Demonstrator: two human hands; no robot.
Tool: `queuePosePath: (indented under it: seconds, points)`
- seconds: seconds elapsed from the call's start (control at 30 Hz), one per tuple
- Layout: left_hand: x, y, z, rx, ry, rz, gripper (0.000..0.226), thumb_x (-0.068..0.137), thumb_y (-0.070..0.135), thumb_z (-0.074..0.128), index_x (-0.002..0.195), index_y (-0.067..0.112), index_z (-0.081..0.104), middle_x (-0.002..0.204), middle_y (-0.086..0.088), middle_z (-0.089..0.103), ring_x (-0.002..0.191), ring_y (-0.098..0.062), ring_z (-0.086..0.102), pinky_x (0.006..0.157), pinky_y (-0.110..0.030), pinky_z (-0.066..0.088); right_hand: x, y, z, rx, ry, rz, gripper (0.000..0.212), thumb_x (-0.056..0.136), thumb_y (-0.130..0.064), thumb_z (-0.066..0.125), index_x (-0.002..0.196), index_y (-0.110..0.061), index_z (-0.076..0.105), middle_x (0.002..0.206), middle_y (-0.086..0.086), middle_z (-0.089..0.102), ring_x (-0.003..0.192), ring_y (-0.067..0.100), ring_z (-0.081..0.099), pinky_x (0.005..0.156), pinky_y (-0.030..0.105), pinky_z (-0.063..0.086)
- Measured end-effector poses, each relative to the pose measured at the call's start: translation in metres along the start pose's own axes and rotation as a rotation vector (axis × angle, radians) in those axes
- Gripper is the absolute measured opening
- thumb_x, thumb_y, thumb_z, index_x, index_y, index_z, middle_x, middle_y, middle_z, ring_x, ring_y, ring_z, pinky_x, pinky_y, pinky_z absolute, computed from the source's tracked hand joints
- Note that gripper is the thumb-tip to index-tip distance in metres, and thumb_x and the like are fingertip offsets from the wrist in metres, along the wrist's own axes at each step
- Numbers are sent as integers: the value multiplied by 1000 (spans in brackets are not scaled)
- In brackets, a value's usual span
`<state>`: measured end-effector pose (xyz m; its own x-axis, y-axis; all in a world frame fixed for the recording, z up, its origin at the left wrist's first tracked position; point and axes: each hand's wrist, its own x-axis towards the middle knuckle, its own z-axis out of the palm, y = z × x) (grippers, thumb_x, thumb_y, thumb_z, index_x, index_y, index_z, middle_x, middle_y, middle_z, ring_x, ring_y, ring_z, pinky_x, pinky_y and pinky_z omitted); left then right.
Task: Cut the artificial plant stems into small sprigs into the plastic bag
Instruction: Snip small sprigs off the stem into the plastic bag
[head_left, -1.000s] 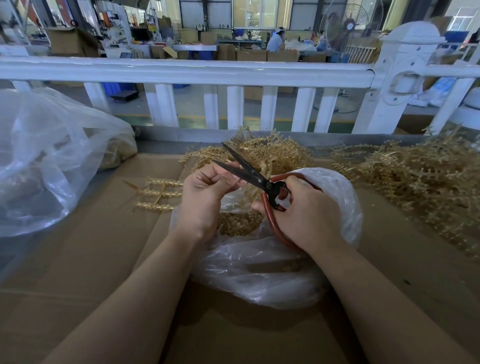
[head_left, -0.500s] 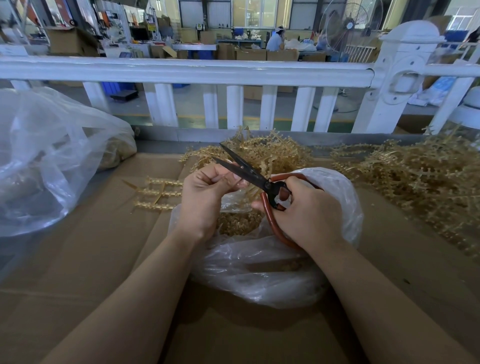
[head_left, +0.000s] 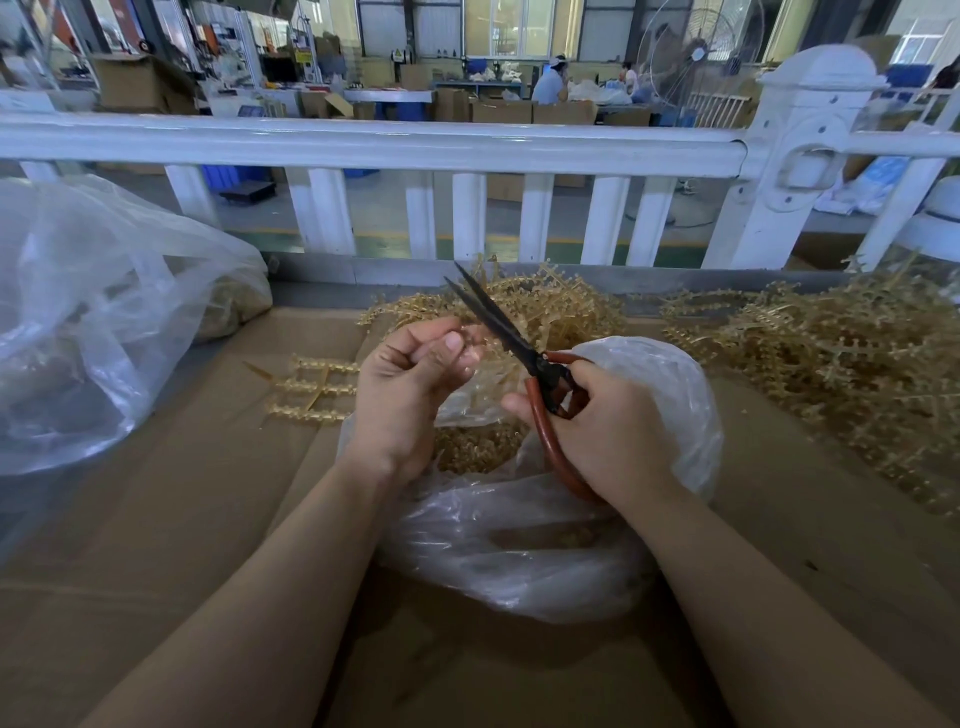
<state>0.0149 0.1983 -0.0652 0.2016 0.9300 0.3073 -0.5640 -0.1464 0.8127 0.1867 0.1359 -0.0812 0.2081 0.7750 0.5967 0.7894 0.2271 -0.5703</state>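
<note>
a: where's the bag (head_left: 675, 415)?
b: it lies on the tabletop (head_left: 182, 519), right under both hands. its mouth gapes toward the rail (head_left: 363, 143), and cut sprigs (head_left: 478, 447) sit inside it.

a: what's the left hand (head_left: 410, 384) doing?
b: it's above the bag's left edge, fingers curled in, thumb and fingertips pinching a small piece of stem (head_left: 470, 343). the piece is mostly hidden, so i can't tell its length.

a: and the right hand (head_left: 608, 426)?
b: it's over the bag's middle, fingers wrapped through the red handles of the scissors (head_left: 511, 340). the dark blades are slightly apart and point up and away from the bag toward the rail, passing just beside the left fingertips. whether a blade touches the stem, i can't tell.

a: the uncut stems?
b: one heap (head_left: 545, 306) lies just behind the bag, touching its far side. a bigger pile (head_left: 831, 364) spreads to the right of the bag. one flat branch (head_left: 311, 387) lies on the tabletop left of the bag, near the left wrist.

a: anything else?
b: a large clear sack (head_left: 93, 322) sits well to the left of the bag, with more gold pieces showing dimly through it.
</note>
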Motion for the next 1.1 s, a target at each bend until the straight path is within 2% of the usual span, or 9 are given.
queuePosePath:
  seconds: [0.07,0.2,0.33,0.47,0.7,0.8,0.9,1.0,1.1]
  points:
    - [1,2,-1,-60,23,-35,16,78,8,65,94,8,64,83,-3,76,74,-11,70,72,-23,58,2,-2,1,180,-74,122,51,69,-77,66,88,-30,72,75,-15,71,78,-1,65,68,5,46]
    - [-3,4,3,-55,-47,-74,12,79,7,64,88,12,69,89,-6,76,82,-16,73,76,-27,59,5,-6,3,428,-230,247,18,77,-44,83,78,-32,70,73,-14,74,68,3,70,60,13,52]
    - [-6,7,7,-45,-109,-86,21,80,6,63,77,21,77,89,-5,77,83,-17,73,76,-28,58,7,-6,4,537,-224,294,14,80,-25,85,82,-31,72,79,-13,75,72,2,71,62,10,50]
    - [-7,9,8,32,-134,-81,16,82,9,67,78,23,74,93,-1,76,84,-13,70,81,-29,54,8,-6,3,603,-212,339,18,80,-18,84,86,-28,72,87,-8,76,79,8,73,71,18,57]
    - [-7,10,7,85,-113,-105,13,79,13,69,72,20,61,77,-3,70,68,-14,62,66,-24,50,7,-9,-2,617,-117,274,28,88,-7,76,93,-32,66,85,-17,74,80,0,70,67,13,53]
    - [-10,11,9,157,-162,-147,17,81,30,70,66,26,65,79,-6,71,70,-16,62,67,-26,51,7,-8,-4,473,-29,195,30,88,-5,75,89,-33,64,88,-2,72,84,10,69,75,21,56]
    - [-11,12,12,227,-103,-197,28,78,50,71,68,24,66,83,-10,70,69,-16,61,64,-25,51,6,-9,-7,401,6,126,31,88,-6,74,93,-35,64,84,-13,68,83,3,66,74,17,53]
    - [-11,10,13,297,-69,-233,31,82,44,75,77,14,65,76,-6,68,62,-12,57,60,-24,47,4,-12,-8,376,-2,92,31,89,-7,72,100,-35,63,85,-21,66,86,-4,63,75,12,49]
    - [-12,7,14,398,-170,-239,15,84,19,73,73,9,72,68,-4,66,59,-11,56,60,-22,48,3,-13,-8,368,-8,70,24,91,-13,72,102,-32,65,91,-16,68,90,-1,63,79,11,49]
